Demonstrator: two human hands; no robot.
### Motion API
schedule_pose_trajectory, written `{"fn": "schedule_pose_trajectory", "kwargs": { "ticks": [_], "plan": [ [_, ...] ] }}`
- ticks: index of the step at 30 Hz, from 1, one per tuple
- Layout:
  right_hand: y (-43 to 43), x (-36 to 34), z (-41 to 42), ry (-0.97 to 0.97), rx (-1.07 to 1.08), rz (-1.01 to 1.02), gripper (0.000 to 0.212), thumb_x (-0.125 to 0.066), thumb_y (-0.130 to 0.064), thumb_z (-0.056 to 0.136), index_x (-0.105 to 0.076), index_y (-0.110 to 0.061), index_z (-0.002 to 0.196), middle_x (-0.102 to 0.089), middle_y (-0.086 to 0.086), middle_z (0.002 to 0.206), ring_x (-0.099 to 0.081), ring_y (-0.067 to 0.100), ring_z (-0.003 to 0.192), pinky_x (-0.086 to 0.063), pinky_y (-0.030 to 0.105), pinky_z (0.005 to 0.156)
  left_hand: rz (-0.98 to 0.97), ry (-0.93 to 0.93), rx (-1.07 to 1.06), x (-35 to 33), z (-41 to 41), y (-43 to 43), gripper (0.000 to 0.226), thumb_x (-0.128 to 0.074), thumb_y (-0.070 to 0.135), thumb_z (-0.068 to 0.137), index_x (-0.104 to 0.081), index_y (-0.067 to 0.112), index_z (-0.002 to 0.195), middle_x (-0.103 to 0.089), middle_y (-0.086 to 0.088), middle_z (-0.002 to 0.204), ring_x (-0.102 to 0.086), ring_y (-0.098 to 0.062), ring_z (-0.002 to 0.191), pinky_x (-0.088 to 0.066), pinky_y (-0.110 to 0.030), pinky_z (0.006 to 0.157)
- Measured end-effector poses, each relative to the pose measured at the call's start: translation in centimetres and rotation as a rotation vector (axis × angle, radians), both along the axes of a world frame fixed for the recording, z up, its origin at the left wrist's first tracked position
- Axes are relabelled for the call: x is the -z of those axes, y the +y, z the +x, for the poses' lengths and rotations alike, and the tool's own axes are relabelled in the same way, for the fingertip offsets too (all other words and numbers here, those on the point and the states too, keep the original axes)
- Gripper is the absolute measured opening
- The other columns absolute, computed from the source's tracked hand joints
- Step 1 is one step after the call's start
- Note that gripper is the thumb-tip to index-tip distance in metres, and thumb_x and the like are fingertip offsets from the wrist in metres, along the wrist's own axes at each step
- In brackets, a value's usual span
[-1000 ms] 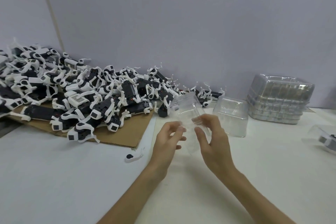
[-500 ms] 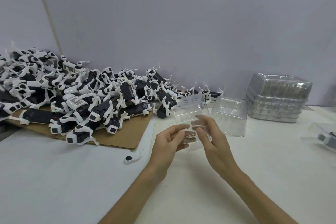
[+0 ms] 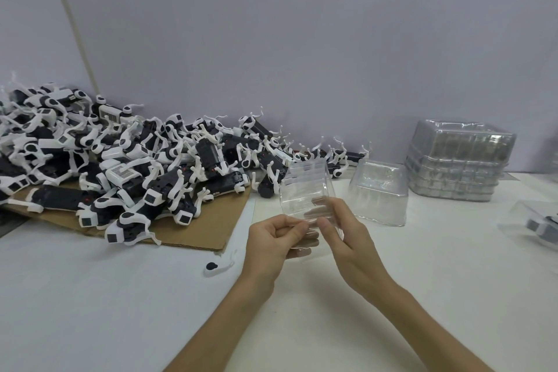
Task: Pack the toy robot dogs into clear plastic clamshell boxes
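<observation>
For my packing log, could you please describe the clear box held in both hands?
The clear box is thin see-through plastic with ribbed ridges across its upper part and rounded corners; no toy shows inside. It is held tilted above the white table. The left hand pinches its near edge; the right hand grips its right side, fingers showing through the plastic. Whether it is snapped closed I cannot tell.

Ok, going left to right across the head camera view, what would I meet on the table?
Pile of toy robot dogs → held clamshell box → empty clamshell box → stack of clamshell boxes → boxed toy at the right edge.
</observation>
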State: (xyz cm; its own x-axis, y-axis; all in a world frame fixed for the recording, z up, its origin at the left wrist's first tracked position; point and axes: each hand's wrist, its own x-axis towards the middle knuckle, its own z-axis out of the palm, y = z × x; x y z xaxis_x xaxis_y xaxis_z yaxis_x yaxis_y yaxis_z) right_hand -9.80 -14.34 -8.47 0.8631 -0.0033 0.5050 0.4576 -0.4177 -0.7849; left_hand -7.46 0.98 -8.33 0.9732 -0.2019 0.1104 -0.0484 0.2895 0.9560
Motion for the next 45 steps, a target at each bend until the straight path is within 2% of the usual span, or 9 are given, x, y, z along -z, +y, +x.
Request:
{"fn": "schedule_pose_trajectory", "kwargs": {
  "ticks": [10,17,20,23,25,33,37,39,45],
  "plan": [
    [-0.3,-0.6,0.0,-0.028,-0.013,0.009,0.023,-0.051,-0.014,0.105,-0.057,-0.021,0.126,-0.073,-0.011,0.107,-0.068,0.015,0.104,-0.049,0.024,0.089,0.026,-0.036,-0.105,-0.4,-0.3,-0.1,0.01,-0.076,0.011,0.086,-0.072,0.008,0.077,-0.076,-0.017,0.079,-0.076,-0.029,0.074,-0.058,-0.029,0.055],
    [-0.4,-0.7,-0.2,-0.027,0.003,0.06,0.022,-0.053,-0.011,0.103,-0.059,-0.02,0.122,-0.073,-0.014,0.102,-0.067,0.009,0.101,-0.046,0.015,0.086,0.002,-0.159,0.14,-0.4,-0.9,-0.6,0.026,-0.044,0.007,0.106,-0.07,0.008,0.113,-0.076,-0.007,0.111,-0.074,-0.026,0.102,-0.06,-0.032,0.081],
    [-0.3,-0.7,-0.2,-0.017,-0.022,0.092,0.021,-0.053,-0.01,0.104,-0.06,-0.019,0.121,-0.074,-0.01,0.104,-0.067,0.011,0.102,-0.047,0.017,0.087,-0.037,-0.136,0.037,-0.7,-0.8,-0.4,0.026,-0.056,0.003,0.1,-0.078,0.016,0.094,-0.077,-0.013,0.1,-0.076,-0.03,0.092,-0.06,-0.03,0.073],
    [-0.3,-1.0,-0.1,-0.018,-0.046,0.123,0.021,-0.052,-0.011,0.104,-0.059,-0.021,0.121,-0.074,-0.006,0.105,-0.069,0.015,0.102,-0.05,0.022,0.089,-0.079,-0.063,-0.052,-1.1,-0.4,0.2,0.002,-0.08,0.019,0.075,-0.079,0.018,0.077,-0.077,-0.018,0.088,-0.076,-0.033,0.079,-0.059,-0.027,0.063],
    [-0.5,-1.1,-0.1,-0.024,-0.046,0.137,0.022,-0.052,-0.012,0.105,-0.059,-0.023,0.122,-0.074,-0.006,0.105,-0.07,0.016,0.102,-0.05,0.024,0.091,-0.076,-0.055,-0.041,-1.1,-0.3,0.4,0.015,-0.082,0.03,0.066,-0.079,0.02,0.076,-0.077,-0.018,0.088,-0.076,-0.033,0.08,-0.059,-0.028,0.062],
    [-2.3,-2.1,0.5,-0.1,0.051,0.311,0.02,-0.048,-0.021,0.101,-0.06,-0.017,0.116,-0.073,0.006,0.094,-0.071,0.023,0.089,-0.053,0.04,0.088,-0.129,-0.121,-0.001,-0.9,0.1,0.4,0.023,-0.042,0.009,0.106,-0.065,0.004,0.105,-0.076,-0.013,0.094,-0.075,-0.029,0.086,-0.059,-0.03,0.069],
    [-3.4,-3.5,0.3,-0.242,0.149,0.388,0.019,-0.045,-0.018,0.102,-0.059,-0.021,0.114,-0.071,0.007,0.097,-0.069,0.022,0.09,-0.05,0.021,0.082,-0.349,-0.014,-0.033,-1.5,0.3,1.4,0.025,-0.038,0.01,0.105,-0.061,0.009,0.096,-0.07,-0.007,0.082,-0.069,-0.02,0.072,-0.056,-0.028,0.065],
    [-4.3,-4.2,0.1,-0.308,0.216,0.298,0.021,-0.045,-0.021,0.101,-0.058,-0.027,0.116,-0.068,0.004,0.107,-0.065,0.017,0.099,-0.045,0.018,0.09,-0.45,0.082,-0.085,-1.5,0.5,1.9,0.026,-0.039,0.012,0.103,-0.061,0.013,0.088,-0.067,-0.004,0.074,-0.063,-0.017,0.063,-0.049,-0.028,0.064],
    [-7.8,-5.5,1.5,-0.387,0.68,-0.348,0.033,-0.045,-0.024,0.099,-0.062,-0.022,0.128,-0.064,-0.003,0.11,-0.055,0.022,0.111,-0.028,0.04,0.101,-0.636,0.298,-0.238,-1.1,1.2,2.8,0.033,-0.041,0.015,0.091,-0.059,0.015,0.063,-0.055,-0.001,0.062,-0.044,-0.017,0.053,-0.034,-0.027,0.056]
  ]
}}
